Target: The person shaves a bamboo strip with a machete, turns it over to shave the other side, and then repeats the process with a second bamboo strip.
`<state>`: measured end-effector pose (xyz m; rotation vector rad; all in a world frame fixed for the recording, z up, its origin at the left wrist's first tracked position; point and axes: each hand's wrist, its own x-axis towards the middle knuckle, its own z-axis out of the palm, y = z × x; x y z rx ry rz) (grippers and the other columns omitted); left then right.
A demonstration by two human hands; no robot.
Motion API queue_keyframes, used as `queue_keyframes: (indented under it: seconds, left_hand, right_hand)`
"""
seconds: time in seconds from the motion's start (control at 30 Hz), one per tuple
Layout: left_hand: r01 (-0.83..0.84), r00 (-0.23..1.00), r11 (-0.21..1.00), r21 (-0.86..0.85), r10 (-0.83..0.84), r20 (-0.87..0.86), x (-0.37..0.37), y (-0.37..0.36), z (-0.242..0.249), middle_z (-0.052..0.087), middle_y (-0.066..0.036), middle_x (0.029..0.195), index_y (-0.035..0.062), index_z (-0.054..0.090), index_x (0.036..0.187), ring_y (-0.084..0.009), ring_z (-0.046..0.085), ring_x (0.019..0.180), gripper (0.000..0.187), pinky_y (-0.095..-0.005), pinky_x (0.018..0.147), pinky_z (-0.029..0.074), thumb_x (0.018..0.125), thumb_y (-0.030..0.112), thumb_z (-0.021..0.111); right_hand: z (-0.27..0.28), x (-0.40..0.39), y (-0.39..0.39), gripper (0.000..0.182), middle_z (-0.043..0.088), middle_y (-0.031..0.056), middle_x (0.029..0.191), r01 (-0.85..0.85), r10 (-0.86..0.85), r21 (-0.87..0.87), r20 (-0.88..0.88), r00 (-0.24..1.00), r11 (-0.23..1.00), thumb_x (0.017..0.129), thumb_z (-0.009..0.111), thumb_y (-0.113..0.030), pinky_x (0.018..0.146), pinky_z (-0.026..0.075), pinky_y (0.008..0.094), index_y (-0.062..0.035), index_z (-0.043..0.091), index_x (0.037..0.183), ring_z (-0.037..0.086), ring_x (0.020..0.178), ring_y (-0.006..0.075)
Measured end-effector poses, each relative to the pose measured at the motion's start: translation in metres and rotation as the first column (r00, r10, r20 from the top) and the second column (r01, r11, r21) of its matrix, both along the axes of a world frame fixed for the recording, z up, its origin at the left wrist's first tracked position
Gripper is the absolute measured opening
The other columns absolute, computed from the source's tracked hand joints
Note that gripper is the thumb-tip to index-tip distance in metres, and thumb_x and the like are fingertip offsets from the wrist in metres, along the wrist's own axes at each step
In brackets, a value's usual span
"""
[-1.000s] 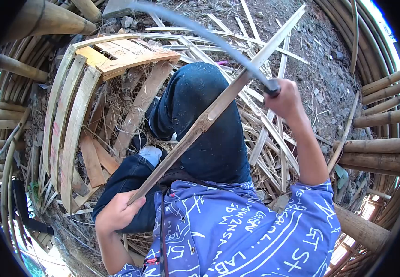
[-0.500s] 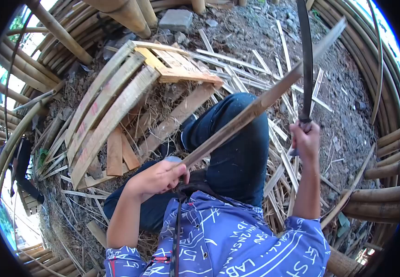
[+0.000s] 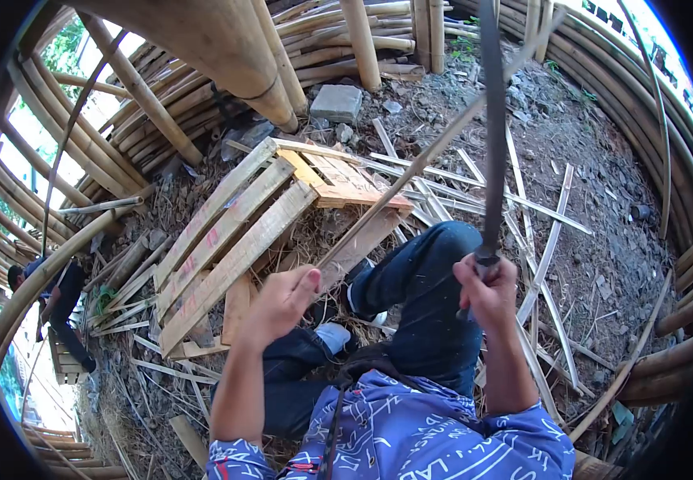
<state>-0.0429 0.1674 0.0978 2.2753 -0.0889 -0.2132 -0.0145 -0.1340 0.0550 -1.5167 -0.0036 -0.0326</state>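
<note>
My left hand grips the lower end of a long thin bamboo strip, which slants up and to the right. My right hand is closed round the handle of a long dark-bladed machete, its blade pointing up. Near its upper end the strip passes behind the blade; whether the two touch I cannot tell. Below and between the hands are my bent legs in dark jeans. Just beyond my left hand a slatted wooden crate lies tilted on the ground.
Split bamboo strips are scattered over the rocky soil at the right. A grey block lies behind the crate. Thick bamboo poles stand at the upper left. Another person is at the far left.
The view has shifted, so the crate and ground appear lower and further right. My left hand has risen towards the crate with the strip, which now shows its narrow edge. Both hands keep their hold.
</note>
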Motion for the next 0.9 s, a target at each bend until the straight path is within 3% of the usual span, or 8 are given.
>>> queue_keyframes:
  seconds: [0.17, 0.23, 0.37, 0.47, 0.5, 0.6, 0.77, 0.9]
  left_hand:
    - [-0.054, 0.989, 0.905, 0.423, -0.010, 0.149, 0.001, 0.045, 0.045, 0.063, -0.016, 0.070, 0.0008, 0.058, 0.088, -0.0334, 0.061, 0.063, 0.045, -0.0427, 0.060, 0.045, 0.097, 0.043, 0.047]
    - [-0.017, 0.900, 0.797, 0.604, -0.250, 0.356, 0.006, 0.060, 0.061, 0.063, -0.017, 0.069, 0.0025, 0.058, 0.085, -0.0377, 0.061, 0.062, 0.044, -0.0445, 0.060, 0.048, 0.093, 0.045, 0.053]
    - [-0.085, 0.755, 0.578, 0.812, -0.495, 0.431, 0.011, 0.064, 0.082, 0.058, -0.011, 0.060, 0.0072, 0.057, 0.079, -0.0279, 0.062, 0.055, 0.046, -0.0387, 0.054, 0.052, 0.088, 0.052, 0.055]
    - [-0.071, 0.732, 0.488, 0.870, -0.567, 0.378, 0.019, 0.067, 0.071, 0.057, -0.007, 0.060, 0.0085, 0.055, 0.077, -0.0234, 0.062, 0.055, 0.046, -0.0370, 0.051, 0.051, 0.088, 0.053, 0.055]
    - [-0.078, 0.740, 0.492, 0.867, -0.554, 0.382, 0.023, 0.067, 0.063, 0.057, -0.007, 0.060, 0.0085, 0.055, 0.077, -0.0234, 0.062, 0.055, 0.046, -0.0370, 0.051, 0.051, 0.088, 0.053, 0.055]
    - [-0.002, 0.729, 0.584, 0.812, -0.555, 0.400, 0.035, 0.069, 0.037, 0.053, -0.006, 0.065, 0.0084, 0.057, 0.081, -0.0236, 0.060, 0.058, 0.041, -0.0367, 0.051, 0.049, 0.083, 0.049, 0.062]
    - [0.039, 0.620, 0.680, 0.732, -0.591, 0.516, 0.060, 0.051, -0.001, 0.051, -0.007, 0.061, 0.0087, 0.054, 0.080, -0.0240, 0.060, 0.054, 0.041, -0.0367, 0.047, 0.048, 0.087, 0.049, 0.059]
    - [0.168, 0.653, 0.743, 0.648, -0.576, 0.492, 0.066, 0.015, -0.011, 0.053, -0.010, 0.057, 0.0086, 0.054, 0.078, -0.0290, 0.061, 0.053, 0.040, -0.0389, 0.048, 0.049, 0.090, 0.047, 0.056]
  right_hand:
    - [0.012, 0.007, -0.022, 0.017, 0.046, -0.0060, 0.061, 0.263, -0.231, -0.248, 0.151, 0.961, 0.932, 0.085, 0.065, -0.004, 0.039, 0.038, 0.0184, -0.0029, 0.061, 0.101, 0.046, 0.047, 0.0019]
    - [0.014, 0.010, -0.029, 0.024, 0.045, -0.0064, 0.063, 0.359, -0.305, -0.271, 0.221, 0.926, 0.893, 0.084, 0.065, -0.001, 0.041, 0.034, 0.0177, -0.0024, 0.060, 0.107, 0.044, 0.048, 0.0007]
    - [0.000, 0.016, -0.051, 0.037, 0.043, -0.0077, 0.066, 0.492, -0.398, -0.313, 0.319, 0.860, 0.812, 0.082, 0.065, 0.003, 0.047, 0.030, 0.0170, -0.0007, 0.058, 0.117, 0.038, 0.052, -0.0012]
    - [-0.023, 0.014, -0.079, 0.024, 0.056, -0.0027, 0.081, 0.488, -0.355, -0.348, 0.380, 0.854, 0.800, 0.080, 0.066, 0.005, 0.047, 0.030, 0.0172, 0.0003, 0.061, 0.103, 0.039, 0.053, -0.0014]
    - [-0.006, 0.007, -0.069, 0.014, 0.062, 0.0092, 0.112, 0.418, -0.359, -0.305, 0.231, 0.904, 0.856, 0.077, 0.067, 0.005, 0.047, 0.031, 0.0174, -0.0010, 0.055, 0.080, 0.038, 0.052, -0.0005]
    - [-0.016, 0.000, -0.081, 0.021, 0.055, 0.0186, 0.131, 0.237, -0.164, -0.340, 0.229, 0.959, 0.910, 0.075, 0.068, 0.004, 0.047, 0.032, 0.0173, -0.0030, 0.048, 0.071, 0.038, 0.050, 0.0006]
    - [-0.021, 0.000, -0.123, 0.021, 0.056, 0.0168, 0.131, 0.244, -0.055, -0.698, 0.281, 0.958, 0.674, 0.070, 0.071, 0.001, 0.073, 0.045, 0.0280, 0.0066, 0.054, 0.080, 0.061, 0.087, 0.0185]
    - [-0.015, 0.005, -0.158, 0.021, 0.063, 0.0155, 0.111, 0.281, 0.076, -0.788, 0.382, 0.921, 0.548, 0.072, 0.074, -0.005, 0.080, 0.046, 0.0362, 0.0057, 0.055, 0.074, 0.061, 0.092, 0.0270]
